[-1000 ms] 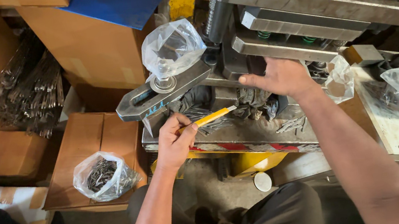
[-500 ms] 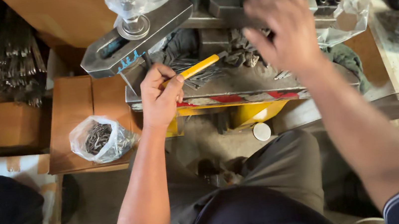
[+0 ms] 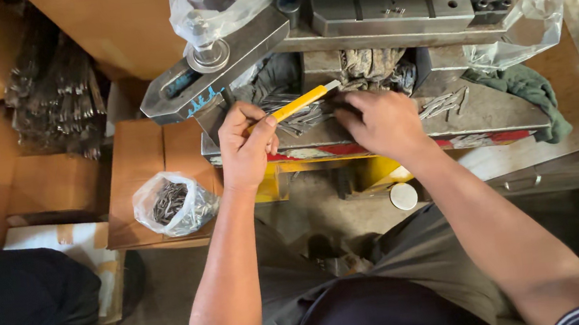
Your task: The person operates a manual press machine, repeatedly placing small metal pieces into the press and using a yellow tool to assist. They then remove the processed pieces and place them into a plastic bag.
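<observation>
Both forearms reach up and away from the seated body. The left hand (image 3: 247, 145) is curled tight around a slim yellow-handled tool (image 3: 301, 101), tip angled toward the right. The right hand (image 3: 379, 123) lies knuckles-up, fingers bent onto small grey metal pieces (image 3: 299, 116) on the steel press bed (image 3: 502, 113); its grip is hidden. Beyond, a plastic-wrapped clamp arm (image 3: 219, 58).

Both hands are working in a tight pocket under the steel press block (image 3: 395, 9). At twelve o'clock the block is hanging low over them. At eleven o'clock a slotted clamp arm (image 3: 217, 72) is jutting out, crowding the left hand (image 3: 247, 145). At three o'clock of the right hand (image 3: 383, 123), loose metal pieces (image 3: 442, 103) and a green rag (image 3: 524, 88) are cluttering the ledge. Toward six o'clock the floor gap (image 3: 323, 202) is lying open.
</observation>
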